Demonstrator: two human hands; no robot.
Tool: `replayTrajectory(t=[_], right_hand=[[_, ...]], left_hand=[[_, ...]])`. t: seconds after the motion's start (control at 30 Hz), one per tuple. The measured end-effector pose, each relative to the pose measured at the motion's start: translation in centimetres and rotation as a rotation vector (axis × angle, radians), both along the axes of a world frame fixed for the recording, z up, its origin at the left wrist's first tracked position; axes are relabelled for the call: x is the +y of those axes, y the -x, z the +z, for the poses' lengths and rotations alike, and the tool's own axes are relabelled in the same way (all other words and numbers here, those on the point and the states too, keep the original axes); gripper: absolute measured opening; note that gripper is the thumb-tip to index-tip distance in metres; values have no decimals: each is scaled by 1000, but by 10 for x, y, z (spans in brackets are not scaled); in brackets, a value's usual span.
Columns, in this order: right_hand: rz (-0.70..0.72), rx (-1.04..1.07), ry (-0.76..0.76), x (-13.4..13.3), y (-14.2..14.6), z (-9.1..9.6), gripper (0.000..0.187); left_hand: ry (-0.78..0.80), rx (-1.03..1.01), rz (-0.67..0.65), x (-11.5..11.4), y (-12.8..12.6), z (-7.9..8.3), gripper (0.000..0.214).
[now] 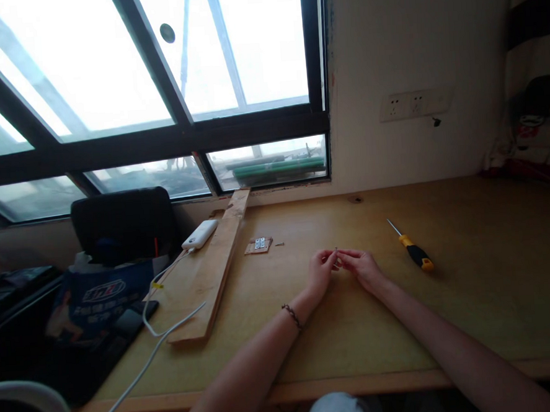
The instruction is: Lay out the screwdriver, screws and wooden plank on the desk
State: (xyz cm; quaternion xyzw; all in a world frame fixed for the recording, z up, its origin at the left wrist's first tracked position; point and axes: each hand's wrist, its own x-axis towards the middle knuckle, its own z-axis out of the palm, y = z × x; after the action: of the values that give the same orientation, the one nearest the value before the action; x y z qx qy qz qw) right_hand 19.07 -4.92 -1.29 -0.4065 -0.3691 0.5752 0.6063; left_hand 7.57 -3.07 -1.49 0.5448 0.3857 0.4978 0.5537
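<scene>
Wooden desk (472,306) below a window, seen from above. A long plank (211,275) lies on the left part of the desk, running from the window sill toward the near edge. A white power bank (199,234) rests on the plank's far half, and its white cable (171,336) trails off the front of the desk.

The left hand (320,271) and right hand (363,268) meet at mid-desk, forearms resting on the surface and a beaded bracelet (291,315) on the left wrist. The fingertips of both hands are pinched narrowly together on a small thin piece (336,250), held just above the desk between them. It is possibly a screw, but too small to tell.

A yellow-and-black screwdriver (412,250) lies to the right of the hands, apart from them, with its tip pointing toward the wall. A metal hinge (259,243) sits on a small brown square behind and to the left of the hands. One loose screw (280,244) lies just beside the hinge.
</scene>
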Motion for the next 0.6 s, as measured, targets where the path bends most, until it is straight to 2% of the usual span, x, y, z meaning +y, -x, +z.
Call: replayTrajectory(t=[0.23, 0.4, 0.5, 0.6], right_hand=[[-97, 44, 35, 2, -5, 4, 27], [-103, 3, 6, 2, -7, 6, 29], [-98, -59, 19, 1, -8, 6, 31], [-93, -125, 42, 1, -8, 5, 32]], left_hand=[[170, -143, -79, 3, 2, 1, 32], [230, -153, -128, 0, 2, 2, 37], [217, -105, -124, -1, 5, 3, 36], [119, -2, -107, -1, 7, 3, 31]])
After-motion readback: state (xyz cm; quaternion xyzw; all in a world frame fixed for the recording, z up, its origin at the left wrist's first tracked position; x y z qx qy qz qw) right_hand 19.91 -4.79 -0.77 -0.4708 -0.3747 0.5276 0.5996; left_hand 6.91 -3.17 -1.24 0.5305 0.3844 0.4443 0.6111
